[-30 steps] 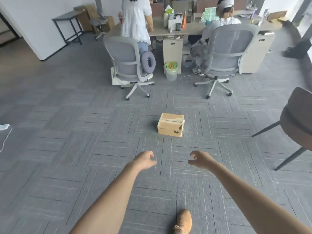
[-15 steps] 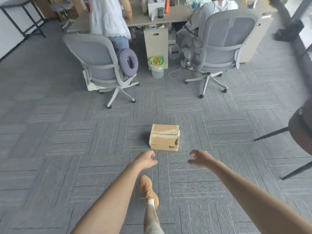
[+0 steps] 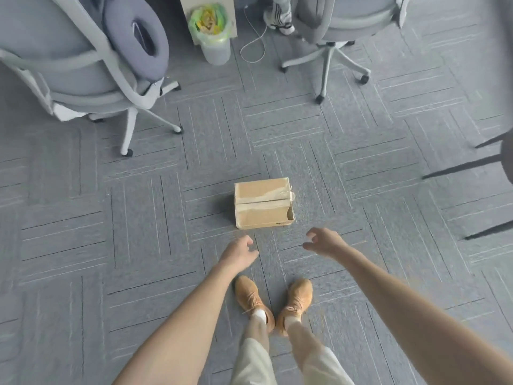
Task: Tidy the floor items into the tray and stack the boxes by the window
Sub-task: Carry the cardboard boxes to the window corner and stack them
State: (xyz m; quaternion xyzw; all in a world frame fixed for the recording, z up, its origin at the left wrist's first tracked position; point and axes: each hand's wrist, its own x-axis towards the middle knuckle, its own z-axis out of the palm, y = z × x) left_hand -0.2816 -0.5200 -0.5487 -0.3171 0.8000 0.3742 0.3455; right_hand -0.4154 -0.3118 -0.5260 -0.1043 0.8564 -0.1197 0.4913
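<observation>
Grey carpet tiles point(image 3: 361, 168) with a crosswise ribbed pattern cover the floor of an office seen from above. On the carpet, ahead of the person's feet, sits a small brown cardboard box point(image 3: 263, 202) with strips of pale tape across its closed top flaps; one corner at its right end gapes slightly. Both bare forearms reach forward and down toward it. The left hand point(image 3: 239, 252) hovers just short of the box's near left corner, fingers loosely curled and holding nothing. The right hand point(image 3: 323, 241) hovers near the box's near right corner, fingers spread and bent like a claw, also empty. Neither hand touches the box. Below the hands stand two tan lace-up shoes point(image 3: 273, 301) with white socks and pale trousers, toes pointing toward the box. Farther off on the left is a grey swivel office chair point(image 3: 83, 65) with a purple-grey ring-shaped cushion point(image 3: 137, 38) propped on its seat. Beside it stands a small translucent waste bin point(image 3: 212, 31) lined with a green bag, and a thin white cable point(image 3: 256, 44) loops across the carpet. A second grey swivel chair point(image 3: 341, 29) stands at upper right, with someone's striped white sneaker point(image 3: 279, 19) beside its base. Dark thin chair legs point(image 3: 460, 168) enter from the right edge.
</observation>
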